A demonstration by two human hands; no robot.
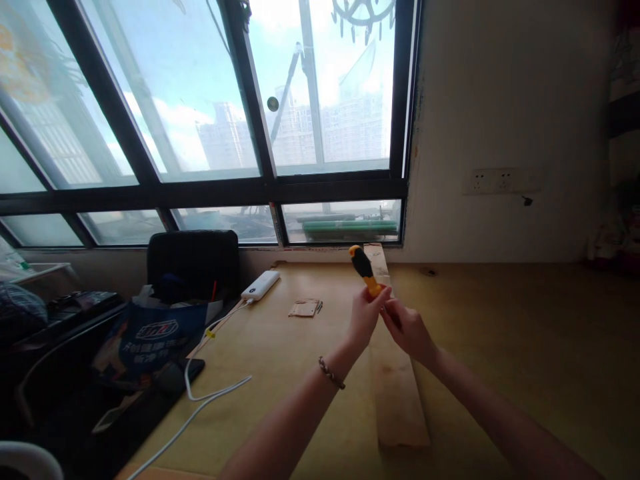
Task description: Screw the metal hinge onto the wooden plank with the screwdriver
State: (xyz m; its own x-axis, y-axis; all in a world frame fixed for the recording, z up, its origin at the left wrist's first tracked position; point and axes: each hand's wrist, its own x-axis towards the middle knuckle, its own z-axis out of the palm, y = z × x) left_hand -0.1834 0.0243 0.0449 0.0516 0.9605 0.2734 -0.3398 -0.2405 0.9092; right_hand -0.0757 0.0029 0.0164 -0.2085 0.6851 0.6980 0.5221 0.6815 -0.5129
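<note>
A screwdriver [363, 265] with a black and yellow handle is held up over the table, its handle end pointing away and to the left. My left hand [366, 312], with a braided bracelet on the wrist, is closed around it near the yellow collar. Touching it on the right is my right hand [407, 327], its fingers pinched together close to where the shaft would be. What those fingers hold is hidden. Below both hands a long wooden board [400, 407] lies lengthwise on the table [480, 347].
A small wooden piece [303, 307] lies left of the hands with a few thin screws [319, 307] beside it. A white power bank [261, 285] with a white cable [215, 395] sits by the left edge. Beyond that edge are a black chair [194, 267] and a blue bag [150, 340].
</note>
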